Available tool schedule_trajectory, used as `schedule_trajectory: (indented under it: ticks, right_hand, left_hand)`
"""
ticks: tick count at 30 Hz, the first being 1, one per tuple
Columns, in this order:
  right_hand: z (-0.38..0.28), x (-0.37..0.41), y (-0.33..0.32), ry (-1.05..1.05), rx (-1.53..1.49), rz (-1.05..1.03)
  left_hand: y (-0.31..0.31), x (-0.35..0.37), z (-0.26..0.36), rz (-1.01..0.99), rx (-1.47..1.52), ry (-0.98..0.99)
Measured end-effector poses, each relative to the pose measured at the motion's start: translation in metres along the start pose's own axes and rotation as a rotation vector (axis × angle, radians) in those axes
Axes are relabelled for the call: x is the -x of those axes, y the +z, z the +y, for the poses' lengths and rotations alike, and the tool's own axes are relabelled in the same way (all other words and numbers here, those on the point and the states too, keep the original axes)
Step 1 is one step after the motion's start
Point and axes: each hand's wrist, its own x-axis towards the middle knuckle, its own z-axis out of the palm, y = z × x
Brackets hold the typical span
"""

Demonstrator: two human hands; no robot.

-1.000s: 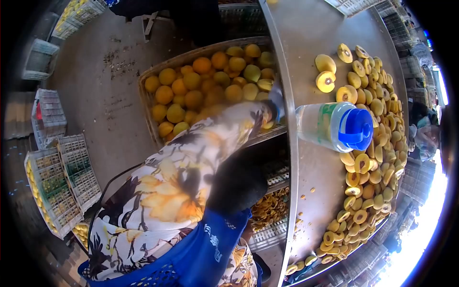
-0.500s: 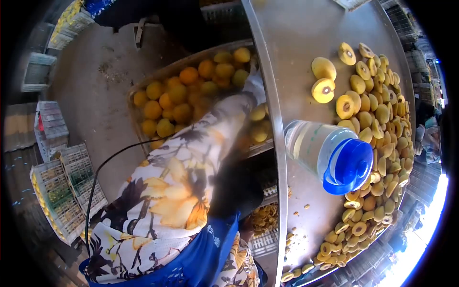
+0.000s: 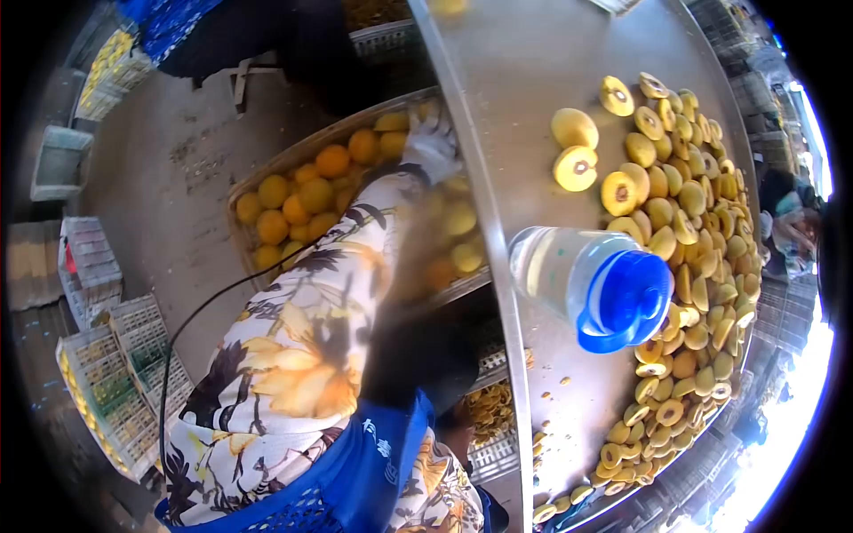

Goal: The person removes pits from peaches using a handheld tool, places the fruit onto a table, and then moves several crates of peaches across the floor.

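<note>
My left hand (image 3: 433,142), in a pale glove below a floral sleeve (image 3: 311,329), reaches over the far end of a crate (image 3: 238,233) of whole yellow-orange fruit that look like peaches (image 3: 332,161). Its fingers look spread and touch or hover just above the fruit; blur hides the exact contact. I see nothing held in it. My right hand is not in view. Right of the crate, on the metal table (image 3: 506,107), a clear plastic jug with a blue lid (image 3: 626,298) lies on its side or leans toward me.
A large heap of halved fruit (image 3: 675,240) covers the table's right side, with a few pieces (image 3: 576,169) apart from it. The raised metal table edge (image 3: 484,178) runs beside the crate. Stacked crates (image 3: 124,373) stand at left, and a person in dark clothing (image 3: 267,44) is at the top.
My left hand has come from beside the table edge, where it was mostly hidden, back over the crate. The view has shifted slightly, moving the table and jug leftward in frame.
</note>
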Motion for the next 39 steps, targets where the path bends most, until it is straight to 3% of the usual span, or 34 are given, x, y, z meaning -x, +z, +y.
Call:
schedule_trajectory:
  ticks: [4,6,7,11,13,15,17,19,21,22,25,28,29,31,33,35,39]
  right_hand:
    - [-0.002,0.006,0.005,0.0,-0.026,0.023]
    - [-0.004,0.01,0.007,-0.007,-0.046,0.049]
    - [-0.007,0.014,0.008,-0.001,-0.063,0.064]
    - [-0.022,0.027,-0.001,-0.042,-0.118,0.146]
    - [-0.036,0.038,-0.014,-0.14,-0.166,0.264]
    - [-0.018,0.05,-0.008,-0.13,-0.1,0.239]
    - [-0.013,0.066,-0.009,-0.114,-0.043,0.18]
    - [-0.014,0.081,-0.015,-0.027,-0.052,0.163]
    - [-0.017,0.091,-0.025,-0.02,-0.084,0.217]
    - [0.002,0.087,-0.018,-0.022,-0.093,0.261]
    - [-0.001,0.111,-0.034,0.056,-0.121,0.272]
    - [-0.004,0.135,-0.046,0.087,-0.211,0.36]
    - [0.004,0.138,-0.046,0.064,-0.243,0.409]
    - [0.006,0.147,-0.047,0.094,-0.316,0.428]
    - [0.015,0.152,-0.038,0.039,-0.307,0.526]
    - [0.019,0.158,-0.043,0.082,-0.37,0.476]
    - [0.032,0.164,-0.044,0.084,-0.413,0.446]
  left_hand:
    - [0.012,-0.002,-0.002,0.015,0.069,-0.013]
    - [0.085,-0.015,-0.023,0.083,0.635,-0.029]
    - [0.113,-0.023,-0.029,0.097,0.708,0.011]
    - [0.124,-0.011,-0.045,0.258,0.584,0.058]
    - [0.049,0.034,-0.029,0.401,0.462,-0.012]
    - [-0.036,0.095,0.003,0.527,0.424,-0.189]
    - [-0.08,0.152,0.02,0.595,0.584,-0.08]
    - [-0.112,0.195,0.046,0.511,0.724,0.047]
    - [-0.149,0.228,0.09,0.351,1.251,0.068]
    - [-0.148,0.239,0.116,0.277,1.337,0.179]
    - [-0.167,0.25,0.166,0.089,1.202,0.592]
    - [-0.188,0.248,0.228,0.209,0.927,1.072]
    - [-0.195,0.253,0.255,0.278,0.773,1.154]
    - [-0.191,0.263,0.298,-0.008,0.808,0.992]
    - [-0.189,0.269,0.333,-0.024,0.557,1.138]
    - [-0.174,0.273,0.364,-0.126,0.355,1.212]
    - [-0.145,0.277,0.426,-0.148,0.36,1.149]
